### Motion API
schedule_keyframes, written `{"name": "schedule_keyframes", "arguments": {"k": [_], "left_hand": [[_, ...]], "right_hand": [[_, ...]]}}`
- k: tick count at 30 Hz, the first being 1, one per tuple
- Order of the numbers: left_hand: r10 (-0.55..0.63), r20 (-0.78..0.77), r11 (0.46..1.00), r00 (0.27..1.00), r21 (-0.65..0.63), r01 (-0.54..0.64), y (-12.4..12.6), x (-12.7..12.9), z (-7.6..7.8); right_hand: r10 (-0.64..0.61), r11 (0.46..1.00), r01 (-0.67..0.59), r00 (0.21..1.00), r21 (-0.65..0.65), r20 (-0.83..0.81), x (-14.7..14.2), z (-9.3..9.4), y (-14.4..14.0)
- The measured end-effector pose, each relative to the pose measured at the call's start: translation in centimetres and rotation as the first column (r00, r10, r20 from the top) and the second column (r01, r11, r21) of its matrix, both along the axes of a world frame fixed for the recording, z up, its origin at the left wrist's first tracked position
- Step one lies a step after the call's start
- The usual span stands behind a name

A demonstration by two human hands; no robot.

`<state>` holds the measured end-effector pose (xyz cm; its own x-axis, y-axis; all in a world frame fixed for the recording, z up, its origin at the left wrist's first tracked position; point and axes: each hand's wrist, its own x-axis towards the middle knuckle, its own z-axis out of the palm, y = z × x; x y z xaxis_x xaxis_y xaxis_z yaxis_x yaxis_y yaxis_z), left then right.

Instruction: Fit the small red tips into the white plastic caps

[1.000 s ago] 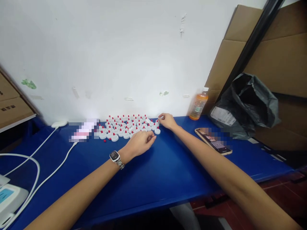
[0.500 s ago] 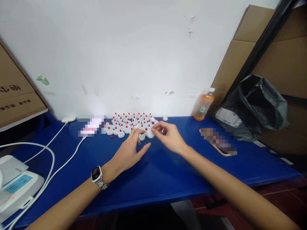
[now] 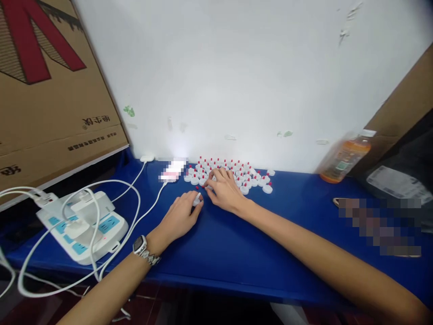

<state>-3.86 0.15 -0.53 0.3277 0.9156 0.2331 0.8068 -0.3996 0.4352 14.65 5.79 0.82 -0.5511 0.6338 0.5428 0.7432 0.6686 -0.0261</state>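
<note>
My left hand (image 3: 182, 211), with a watch on its wrist, holds a round white cap (image 3: 196, 199) between thumb and fingers, just above the table. My right hand (image 3: 223, 189) reaches over the front of a cluster of white caps with red tips (image 3: 246, 184). Its fingers are curled, with thumb and index finger close together beside a small loose red tip (image 3: 203, 186). Whether they grip anything is too small to make out. Another loose red tip (image 3: 197, 187) lies just to the left. Part of the cluster is hidden behind my right hand.
On the blue table (image 3: 216, 253), a white power strip (image 3: 111, 232) with looping cables stands at the left. A lit phone (image 3: 174, 170) lies left of the caps. An orange drink bottle (image 3: 345, 158), another phone (image 3: 375, 225) and a dark plastic bag (image 3: 402, 185) are at the right.
The view has turned left. My right hand has moved left across the caps toward the loose red tips. My left hand has drawn back toward me and closed on a white cap.
</note>
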Motion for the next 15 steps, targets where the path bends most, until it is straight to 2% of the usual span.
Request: {"name": "schedule_keyframes", "arguments": {"k": [4, 9, 11, 13, 15], "left_hand": [[0.042, -0.038, 0.999, 0.998, 0.003, -0.041, 0.3, -0.1, -0.3], [0.027, -0.043, 1.0, 0.999, 0.0, -0.028, 0.4, 0.0, -0.4], [0.025, -0.045, 1.0, 0.999, 0.001, -0.025, 0.3, 0.0, -0.2], [0.031, -0.029, 0.999, 0.999, -0.01, -0.031, 0.3, 0.2, 0.0], [0.023, 0.008, 0.999, 1.0, -0.026, -0.022, 0.2, 0.6, 0.1]], "right_hand": [[-0.103, 0.994, 0.097, 0.985, 0.049, 0.136, -2.2, -0.7, 1.3], [-0.119, 0.993, 0.116, 0.987, 0.031, 0.106, -2.3, -1.0, 1.8], [-0.087, 0.996, 0.087, 0.996, -0.016, -0.003, -1.8, -0.7, 1.5], [-0.046, 0.993, 0.022, 0.977, -0.118, -0.209, -1.1, -0.4, 1.0], [-0.04, 0.965, -0.089, 0.881, -0.248, -0.471, -0.3, -0.2, 0.1]]}}
